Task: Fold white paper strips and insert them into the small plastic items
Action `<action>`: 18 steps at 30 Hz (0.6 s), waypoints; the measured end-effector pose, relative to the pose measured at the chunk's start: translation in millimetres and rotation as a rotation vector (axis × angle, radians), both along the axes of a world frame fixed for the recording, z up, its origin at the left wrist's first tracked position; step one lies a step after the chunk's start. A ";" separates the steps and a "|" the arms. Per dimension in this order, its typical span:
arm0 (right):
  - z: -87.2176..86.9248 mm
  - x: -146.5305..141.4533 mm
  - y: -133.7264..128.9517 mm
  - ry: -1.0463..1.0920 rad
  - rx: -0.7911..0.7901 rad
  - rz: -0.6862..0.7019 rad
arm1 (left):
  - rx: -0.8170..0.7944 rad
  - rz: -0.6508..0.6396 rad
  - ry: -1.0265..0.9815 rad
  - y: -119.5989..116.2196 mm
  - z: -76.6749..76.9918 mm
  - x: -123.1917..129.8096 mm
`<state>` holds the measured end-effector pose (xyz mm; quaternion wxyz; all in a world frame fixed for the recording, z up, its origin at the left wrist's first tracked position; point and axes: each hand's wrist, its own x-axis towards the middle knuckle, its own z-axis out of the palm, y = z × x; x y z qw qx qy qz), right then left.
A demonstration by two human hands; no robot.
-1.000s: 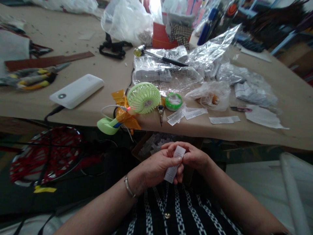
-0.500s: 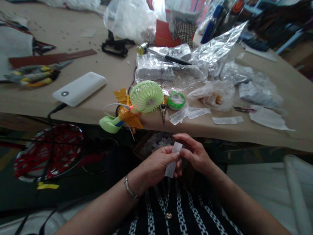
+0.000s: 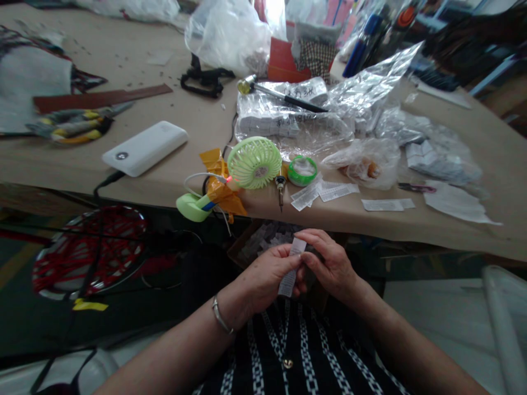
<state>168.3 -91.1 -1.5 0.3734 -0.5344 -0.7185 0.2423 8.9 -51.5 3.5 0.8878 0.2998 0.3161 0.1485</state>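
Note:
My left hand (image 3: 267, 271), with a bracelet at its wrist, pinches a narrow white printed label (image 3: 287, 282) over my lap. At the label's upper right edge is my right hand (image 3: 329, 263), its thumb and index finger closed around that edge. On the table edge ahead lie loose printed labels (image 3: 337, 190) and another label strip (image 3: 387, 204). A soldering iron tip (image 3: 280, 192) points toward me beside a round green tin (image 3: 302, 169). Left of it stands a light green fan (image 3: 254, 163).
A white power bank (image 3: 146, 148) and pliers (image 3: 78, 129) lie on the table's left. Plastic-wrapped bundles (image 3: 267, 125) and a hammer (image 3: 288, 99) are behind the fan. Below the edge is a box of white pieces (image 3: 269, 238); a red-strapped round frame (image 3: 90, 252) stands at left.
The view has shifted slightly, so the table items appear further right. My right index finger has come down onto the label's top edge; my left hand still holds the label.

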 end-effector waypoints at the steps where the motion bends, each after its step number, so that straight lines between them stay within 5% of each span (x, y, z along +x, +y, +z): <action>1: -0.3 -0.7 0.4 0.038 -0.039 -0.008 | 0.003 0.006 -0.006 0.1 -0.9 -0.6; 9: -2.6 -10.6 15.3 0.687 -0.452 -0.136 | 0.053 0.087 0.046 0.8 -5.3 -2.4; 18: -9.3 -20.9 28.7 0.827 -0.557 -0.138 | 0.157 0.159 0.150 5.7 -2.4 -3.7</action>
